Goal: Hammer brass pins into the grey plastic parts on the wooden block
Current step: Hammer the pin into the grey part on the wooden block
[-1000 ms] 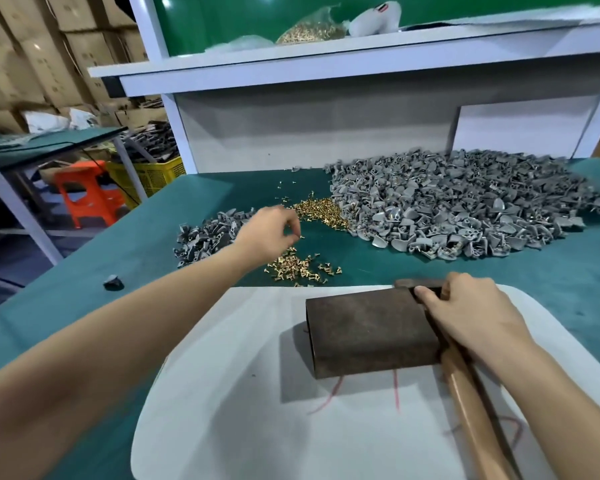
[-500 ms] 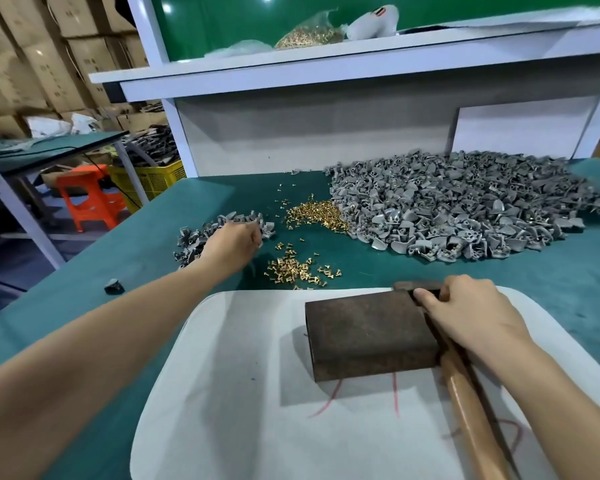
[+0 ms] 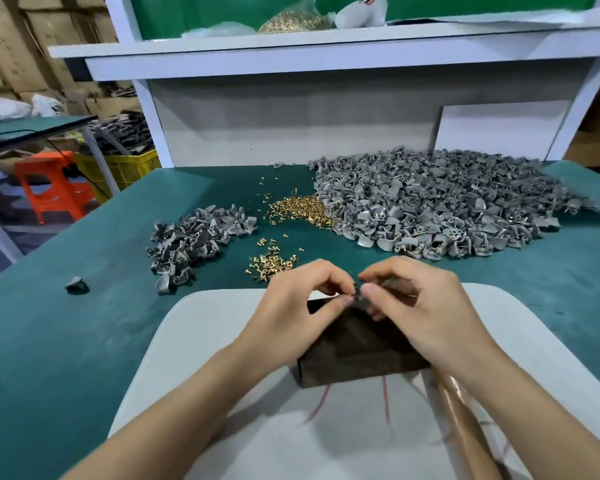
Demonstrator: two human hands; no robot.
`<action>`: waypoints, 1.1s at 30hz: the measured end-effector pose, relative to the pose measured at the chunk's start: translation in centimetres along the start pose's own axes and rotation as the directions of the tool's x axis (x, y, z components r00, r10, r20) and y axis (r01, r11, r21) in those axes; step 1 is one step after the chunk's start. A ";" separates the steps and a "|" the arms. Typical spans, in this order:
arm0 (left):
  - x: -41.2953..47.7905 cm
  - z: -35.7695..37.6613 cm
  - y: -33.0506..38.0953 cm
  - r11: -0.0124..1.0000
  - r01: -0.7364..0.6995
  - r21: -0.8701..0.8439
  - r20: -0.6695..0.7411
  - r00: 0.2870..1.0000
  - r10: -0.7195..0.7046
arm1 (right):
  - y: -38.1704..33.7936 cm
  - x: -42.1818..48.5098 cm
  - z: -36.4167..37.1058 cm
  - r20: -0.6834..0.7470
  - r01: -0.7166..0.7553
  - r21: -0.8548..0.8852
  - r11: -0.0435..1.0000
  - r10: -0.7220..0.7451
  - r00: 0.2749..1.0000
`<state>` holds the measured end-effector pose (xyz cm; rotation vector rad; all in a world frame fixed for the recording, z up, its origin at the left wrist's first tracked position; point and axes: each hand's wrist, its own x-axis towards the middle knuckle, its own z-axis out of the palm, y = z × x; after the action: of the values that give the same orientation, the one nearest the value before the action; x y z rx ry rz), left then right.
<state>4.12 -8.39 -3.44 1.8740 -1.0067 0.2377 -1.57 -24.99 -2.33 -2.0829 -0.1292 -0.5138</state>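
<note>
Both hands meet over the far edge of the wooden block (image 3: pixel 354 355), fingertips nearly touching. The left hand (image 3: pixel 291 306) pinches a small grey plastic part (image 3: pixel 358 293) between thumb and forefinger, and the right hand (image 3: pixel 420 306) closes on the same piece from the other side, its other fingers curled. From where I stand it looks as though a pin is being started in the part by hand before it goes down on the block. The piece is too small and too covered for me to tell whether a pin is in it.

The hammer (image 3: pixel 465 420) lies with nobody holding it, its wooden handle running along the right of the block under the right forearm, handy for that hand. The block sits on a white board (image 3: pixel 201 341), which I take to be there to spare the green mat (image 3: pixel 66 341) from the blows.

The stock is laid out in reach:
- The brass pins (image 3: pixel 272 263) lie scattered just beyond the left hand, with a denser pile (image 3: pixel 298 209) further back.
- A big heap of grey parts (image 3: pixel 447 209) spreads to the right of the pins.
- A smaller heap (image 3: pixel 194 237) sits apart on the left. It may be finished pieces, kept separate so the two don't mix.

No hammering can start until the part rests on the block.
</note>
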 end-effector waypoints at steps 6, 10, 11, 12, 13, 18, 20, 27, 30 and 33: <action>-0.8 0.1 -0.7 0.991 0.041 -0.131 -0.019 0.999 -0.043 | 0.0 0.0 0.4 0.028 -0.017 0.052 0.999 0.015 0.999; -0.8 0.3 -0.6 0.932 0.084 -0.354 -0.033 0.994 -0.102 | -0.2 -0.2 0.2 0.079 0.041 0.000 0.999 -0.041 0.996; -0.9 0.3 -0.5 0.917 0.097 -0.387 -0.041 0.992 -0.122 | -0.3 -0.2 0.2 0.106 0.087 -0.072 0.994 -0.079 0.991; -0.8 0.3 -0.5 0.912 0.105 -0.396 -0.049 0.990 -0.135 | -0.4 -0.3 0.2 0.128 0.132 -0.137 0.982 -0.114 0.985; -0.8 0.3 -0.5 0.916 0.110 -0.385 -0.056 0.988 -0.142 | -0.4 -0.3 0.2 0.142 0.165 -0.181 0.969 -0.141 0.980; -0.8 0.4 -0.3 0.935 0.130 -0.329 -0.075 0.984 -0.163 | -0.7 -0.4 -0.1 0.097 0.208 -0.195 0.959 -0.192 0.977; -0.8 0.4 -0.1 0.937 0.133 -0.324 -0.074 0.983 -0.165 | -0.8 -0.5 -0.1 0.049 0.217 -0.193 0.957 -0.212 0.976; -0.9 0.4 0.5 0.906 0.133 -0.401 -0.053 0.984 -0.168 | -1.0 -0.8 0.6 -0.012 0.277 -0.194 0.941 -0.285 0.959; -0.9 0.4 0.5 0.891 0.151 -0.429 -0.048 0.981 -0.189 | -1.1 -0.9 0.6 -0.020 0.290 -0.170 0.942 -0.297 0.955; -0.9 0.4 0.4 0.882 0.167 -0.440 -0.059 0.975 -0.214 | -1.1 -1.0 0.6 -0.022 0.306 -0.166 0.937 -0.314 0.949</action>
<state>3.15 -8.31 -3.85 1.5193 -0.7229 -0.0080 -2.61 -23.75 -2.17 -2.2174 -0.4060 -0.7872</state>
